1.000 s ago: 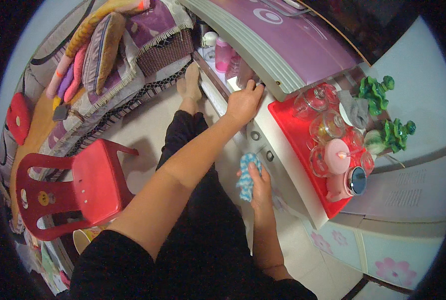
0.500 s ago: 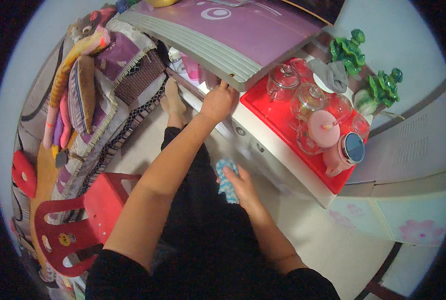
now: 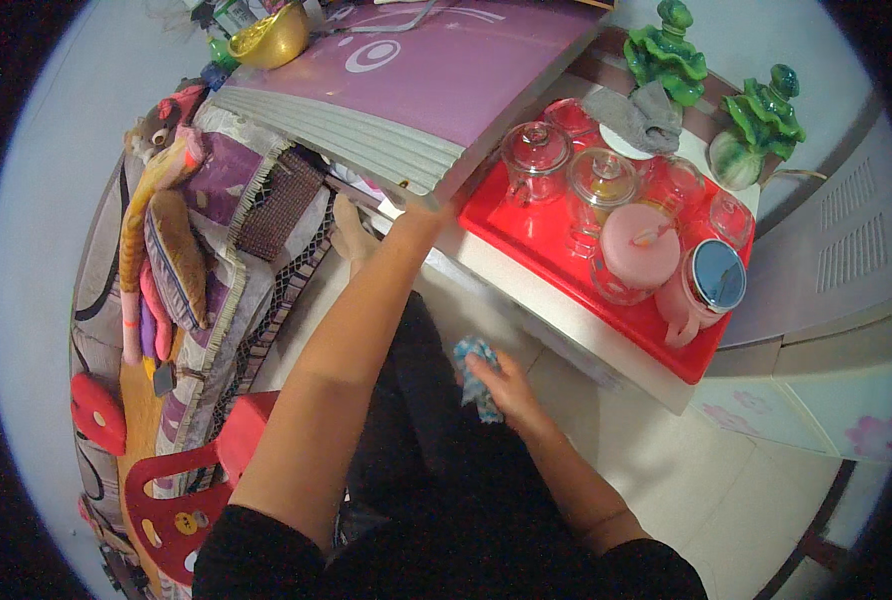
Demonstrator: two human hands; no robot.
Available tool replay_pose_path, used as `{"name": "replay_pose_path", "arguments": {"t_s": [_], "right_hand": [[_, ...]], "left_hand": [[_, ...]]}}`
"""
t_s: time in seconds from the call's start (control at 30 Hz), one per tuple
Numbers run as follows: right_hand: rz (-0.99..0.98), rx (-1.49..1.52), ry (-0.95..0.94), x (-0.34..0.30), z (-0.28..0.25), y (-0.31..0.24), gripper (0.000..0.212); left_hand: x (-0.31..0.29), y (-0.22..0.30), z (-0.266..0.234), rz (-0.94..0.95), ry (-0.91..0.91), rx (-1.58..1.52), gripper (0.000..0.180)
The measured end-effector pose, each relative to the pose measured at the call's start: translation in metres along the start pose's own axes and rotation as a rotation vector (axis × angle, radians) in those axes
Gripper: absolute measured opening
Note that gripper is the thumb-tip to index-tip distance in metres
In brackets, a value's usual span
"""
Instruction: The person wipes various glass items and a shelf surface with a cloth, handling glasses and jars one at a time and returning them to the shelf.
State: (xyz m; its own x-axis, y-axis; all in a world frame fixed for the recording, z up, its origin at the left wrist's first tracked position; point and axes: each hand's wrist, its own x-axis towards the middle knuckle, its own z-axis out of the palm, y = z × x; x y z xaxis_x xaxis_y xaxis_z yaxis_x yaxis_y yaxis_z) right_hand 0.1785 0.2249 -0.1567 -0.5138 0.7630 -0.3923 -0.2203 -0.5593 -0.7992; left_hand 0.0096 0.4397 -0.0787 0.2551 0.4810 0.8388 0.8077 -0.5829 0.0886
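My right hand [image 3: 507, 388] is closed on a crumpled blue-and-white cloth [image 3: 479, 378], held low in front of my body, apart from the furniture. My left arm [image 3: 359, 335] reaches forward to the near corner of a large purple panel [image 3: 406, 75] with a ridged silver edge. The left wrist goes under that corner, so the left fingers are hidden. Right of it, a red tray [image 3: 526, 240] lies on a white cabinet top [image 3: 666, 392]. It bears clear glass teapots [image 3: 537, 160], a pink-lidded jar [image 3: 641, 248] and a pink mug [image 3: 688, 312] with a round blue-grey top.
A grey cloth [image 3: 649, 115] rests on a white dish behind the tray. Two green cabbage-shaped ornaments [image 3: 756, 125] stand at the back right. A gold ingot-shaped bowl [image 3: 270, 38] sits on the panel. A covered sofa [image 3: 256, 225] and a red chair [image 3: 171, 500] are at the left.
My left hand has gone farther in under the panel's corner, out of sight. The right hand still grips the cloth. The whole view has shifted, so the chair sits lower.
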Motion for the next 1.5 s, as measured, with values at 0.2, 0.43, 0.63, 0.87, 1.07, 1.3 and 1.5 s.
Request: {"name": "replay_pose_path", "arguments": {"t_s": [0.2, 0.43, 0.63, 0.87, 1.07, 1.3, 1.5], "right_hand": [[0.065, 0.022, 0.018, -0.004, 0.004, 0.001, 0.028], [0.055, -0.048, -0.030, -0.003, 0.014, 0.010, 0.030], [0.086, -0.055, -0.052, -0.005, 0.022, 0.012, 0.032], [0.173, -0.105, -0.016, 0.000, 0.022, 0.036, 0.036], [0.180, -0.124, 0.003, 0.003, 0.022, 0.025, 0.036], [0.001, -0.217, 0.003, 0.006, 0.014, 0.044, 0.036], [-0.087, -0.135, -0.116, -0.006, 0.022, 0.007, 0.026]], "left_hand": [[0.005, -0.004, 0.006, -0.050, -0.059, 0.043, 0.026], [0.000, 0.002, -0.005, -0.125, -0.118, 0.068, 0.025], [0.005, -0.002, -0.004, -0.144, -0.161, 0.083, 0.023], [0.013, -0.013, 0.001, -0.134, -0.200, 0.101, 0.022], [0.020, -0.020, 0.008, -0.122, -0.228, 0.098, 0.021], [0.009, -0.014, -0.003, -0.175, -0.343, 0.126, 0.019], [-0.027, 0.012, -0.063, -0.374, -0.638, 0.168, 0.018]]}}
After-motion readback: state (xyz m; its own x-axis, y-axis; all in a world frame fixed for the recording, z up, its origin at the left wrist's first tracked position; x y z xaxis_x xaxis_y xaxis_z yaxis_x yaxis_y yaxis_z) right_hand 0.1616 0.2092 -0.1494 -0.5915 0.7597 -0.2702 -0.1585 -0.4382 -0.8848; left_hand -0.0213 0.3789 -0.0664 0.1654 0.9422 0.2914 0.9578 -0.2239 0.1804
